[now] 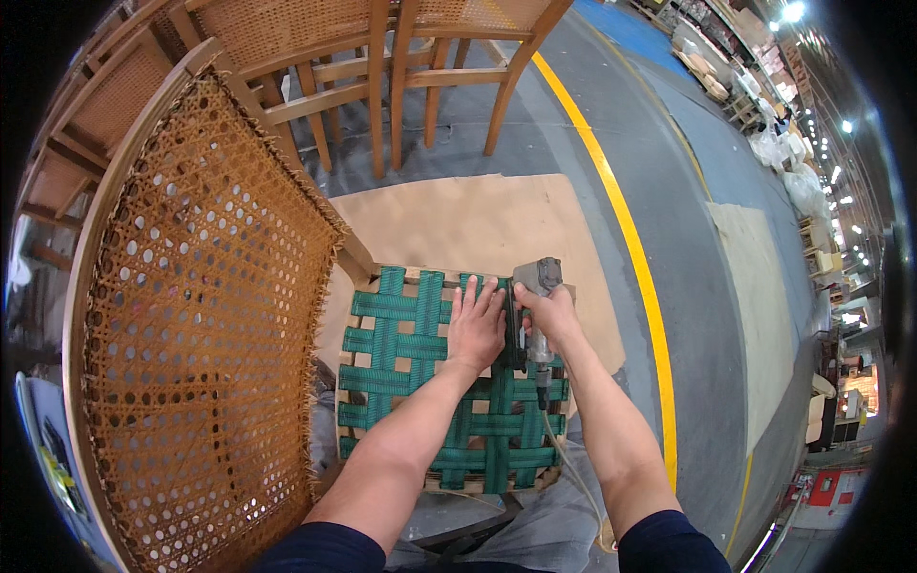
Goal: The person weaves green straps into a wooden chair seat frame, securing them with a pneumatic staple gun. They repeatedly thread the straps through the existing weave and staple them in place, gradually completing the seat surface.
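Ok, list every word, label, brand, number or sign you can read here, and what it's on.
No text is readable.
Red panel at the far right: too small and blurred to make out any wording.
Handheld tool in the right hand: no legible marking.
Green webbing: no lettering visible.

The grey floor (702,315) carries a flat tan sheet (458,220) and several wooden chairs (377,95).
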Tool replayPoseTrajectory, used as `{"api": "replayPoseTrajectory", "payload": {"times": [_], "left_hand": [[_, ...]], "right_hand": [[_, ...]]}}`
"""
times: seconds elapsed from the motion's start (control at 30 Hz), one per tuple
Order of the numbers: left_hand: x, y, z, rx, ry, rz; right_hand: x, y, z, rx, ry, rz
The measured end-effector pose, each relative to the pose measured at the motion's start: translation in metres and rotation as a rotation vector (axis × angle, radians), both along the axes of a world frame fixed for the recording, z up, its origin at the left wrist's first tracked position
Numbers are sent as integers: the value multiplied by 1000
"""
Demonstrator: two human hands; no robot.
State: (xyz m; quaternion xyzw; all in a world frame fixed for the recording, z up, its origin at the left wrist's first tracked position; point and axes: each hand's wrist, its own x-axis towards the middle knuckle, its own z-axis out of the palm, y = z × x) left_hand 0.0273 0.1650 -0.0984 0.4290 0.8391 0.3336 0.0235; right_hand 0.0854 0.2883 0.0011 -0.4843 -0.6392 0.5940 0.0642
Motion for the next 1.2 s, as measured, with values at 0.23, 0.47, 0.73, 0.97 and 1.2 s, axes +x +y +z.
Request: {"api": "replayPoseTrajectory", "payload": {"times": [0.23,0.47,0.73,0.97,1.2], "left_hand": [[-1,-6,-4,158,-26,34],[-4,-7,-4,197,-40,46],[-5,-7,-2,163,-39,39],[-6,-5,-2,189,-28,53],[-1,-5,-1,207,-30,30]], "right_hand": [[-4,-5,4,-31,14,43],[-9,-12,8,-35,-34,48],[-2,-10,-1,6,11,46],[1,-2,-1,-10,-18,6],[21,5,13,-9,35,-47]]}}
